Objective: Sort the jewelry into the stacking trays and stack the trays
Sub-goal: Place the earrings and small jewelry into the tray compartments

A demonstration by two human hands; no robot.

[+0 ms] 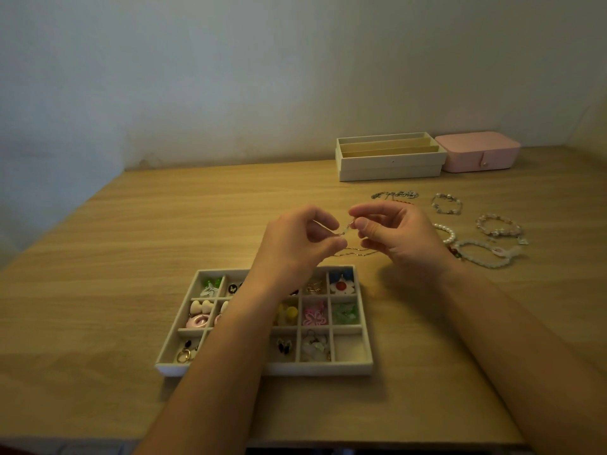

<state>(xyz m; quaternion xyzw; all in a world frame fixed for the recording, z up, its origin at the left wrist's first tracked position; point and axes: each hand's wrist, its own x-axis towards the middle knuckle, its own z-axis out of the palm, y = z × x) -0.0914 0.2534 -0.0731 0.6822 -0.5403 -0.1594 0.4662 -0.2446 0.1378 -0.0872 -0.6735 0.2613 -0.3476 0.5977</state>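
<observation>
**A:** Tray (262,367) first: where is it?

**B:** Lower middle of the frame, flat on the tabletop (131,244). It is pale and split into small compartments, and those I can see hold earrings and charms. The left forearm crosses over it and hides the middle ones.

**A:** And the hands?

**B:** Both are raised in the middle of the frame, just above the tray's far edge. The left hand (302,238) and the right hand (394,234) each pinch an end of one small pale charm (344,230) between thumb and fingertips. Each grip is narrow and closed on that piece. A thin chain (356,253) lies on the wood beneath them; whether it joins the charm I cannot tell.

**A:** The other jewelry?

**B:** Right of the hands, beaded bracelets (486,254) lie loose on the wood, with silver chains (394,194) above them. In the upper right a stack of two trays (391,169) stands by the wall, just beside a pink box (479,156).
</observation>
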